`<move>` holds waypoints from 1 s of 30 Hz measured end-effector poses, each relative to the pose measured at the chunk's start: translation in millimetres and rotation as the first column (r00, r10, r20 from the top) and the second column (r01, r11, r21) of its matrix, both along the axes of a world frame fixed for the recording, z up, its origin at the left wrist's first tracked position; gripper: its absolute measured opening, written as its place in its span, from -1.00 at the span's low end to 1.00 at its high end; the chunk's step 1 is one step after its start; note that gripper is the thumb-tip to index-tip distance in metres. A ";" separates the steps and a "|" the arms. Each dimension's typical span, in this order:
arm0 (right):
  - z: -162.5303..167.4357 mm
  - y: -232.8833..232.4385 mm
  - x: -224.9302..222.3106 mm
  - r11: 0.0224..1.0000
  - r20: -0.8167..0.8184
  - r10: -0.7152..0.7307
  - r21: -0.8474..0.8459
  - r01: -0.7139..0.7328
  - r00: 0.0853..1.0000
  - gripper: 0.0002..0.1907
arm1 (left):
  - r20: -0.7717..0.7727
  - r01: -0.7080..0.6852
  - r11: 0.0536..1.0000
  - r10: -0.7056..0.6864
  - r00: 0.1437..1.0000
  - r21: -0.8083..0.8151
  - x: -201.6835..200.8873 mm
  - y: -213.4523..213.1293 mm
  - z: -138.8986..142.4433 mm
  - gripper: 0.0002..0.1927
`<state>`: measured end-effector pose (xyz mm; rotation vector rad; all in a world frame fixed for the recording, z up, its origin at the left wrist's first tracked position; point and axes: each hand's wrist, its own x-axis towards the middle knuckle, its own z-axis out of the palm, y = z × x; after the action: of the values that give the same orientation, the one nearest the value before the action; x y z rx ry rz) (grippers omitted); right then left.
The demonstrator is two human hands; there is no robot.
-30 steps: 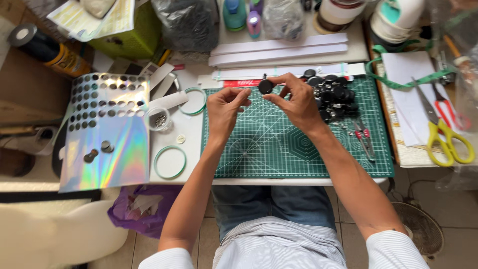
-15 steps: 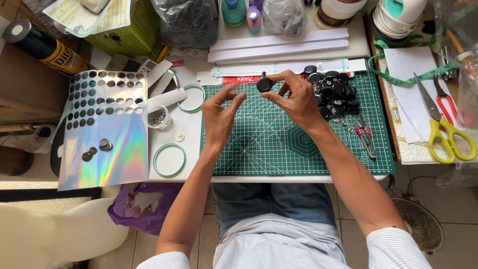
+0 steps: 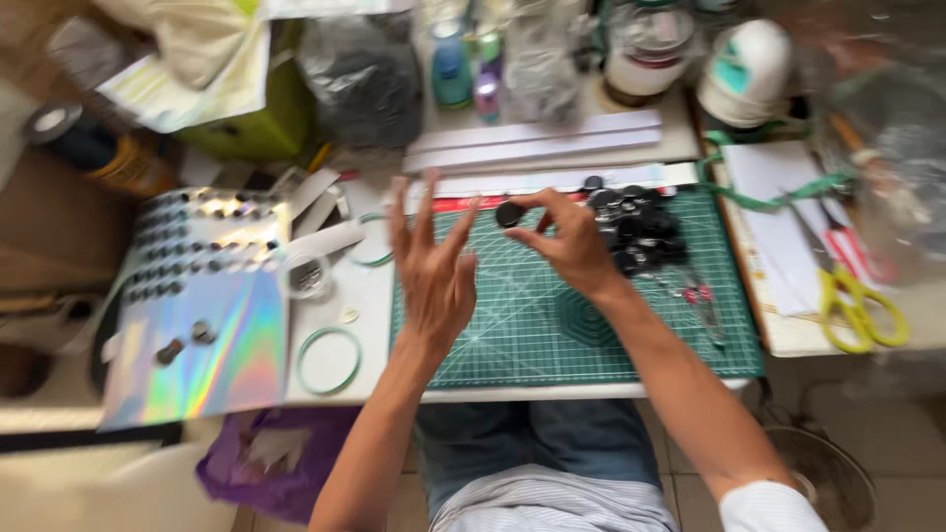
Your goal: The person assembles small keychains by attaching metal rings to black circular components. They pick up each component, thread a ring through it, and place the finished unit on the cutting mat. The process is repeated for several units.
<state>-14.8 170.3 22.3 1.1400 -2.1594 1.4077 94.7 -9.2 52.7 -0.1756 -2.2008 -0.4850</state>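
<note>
We work over the green cutting mat (image 3: 552, 335), which protects the table. Our left hand (image 3: 431, 266) hovers spread and empty, ready to assist. Our right hand (image 3: 570, 246) pinches a small black disc (image 3: 508, 214) above the mat, beside the heap of black discs (image 3: 636, 227).

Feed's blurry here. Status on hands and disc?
Right hand pinches small black disc. Left hand open, fingers spread, empty. Both above green cutting mat.

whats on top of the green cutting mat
A heap of black round discs at its far right corner, small red-handled pliers nearer. Both hands hover above, covering part of the mat.
</note>
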 end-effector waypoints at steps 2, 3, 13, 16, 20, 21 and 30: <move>-0.8 1.8 3.6 0.999 0.020 0.024 -0.025 -0.023 1.000 -0.57 | -0.162 0.072 0.989 -0.093 0.982 -0.133 15.0 10.7 14.3 -0.19; -1.6 2.5 4.4 1.000 0.054 0.025 -0.002 -0.025 0.998 -0.57 | -0.255 0.078 0.964 -0.145 0.956 -0.254 19.4 15.5 22.0 -0.15; -1.1 7.9 4.6 1.000 0.123 0.019 0.000 -0.019 0.992 -0.58 | -0.252 0.335 0.938 -0.348 0.903 -0.093 -9.1 35.0 34.2 0.15; -2.4 8.1 8.8 1.000 0.252 0.005 -0.009 -0.003 0.968 -0.57 | -0.016 0.172 0.984 -0.173 0.985 -0.048 -21.3 18.3 10.1 -0.13; -2.6 4.6 4.7 0.997 0.399 0.062 -0.063 -0.040 0.915 -0.54 | 0.118 0.306 0.889 -0.363 0.924 0.341 -55.1 -10.8 -7.6 -0.62; -2.1 3.2 2.0 0.994 0.443 0.091 -0.100 -0.052 0.892 -0.54 | 0.077 0.354 0.887 -0.392 0.917 0.296 -62.8 -15.3 -10.8 -0.65; -1.2 5.3 -5.0 0.954 0.653 0.244 -0.293 -0.058 0.717 -0.45 | 0.078 0.288 0.376 -0.715 0.695 0.880 -72.4 -17.3 -58.4 -0.65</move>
<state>-19.8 175.6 21.1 0.7739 -2.2412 2.4119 22.3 -26.5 -5.7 -0.2702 -2.0268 -2.0937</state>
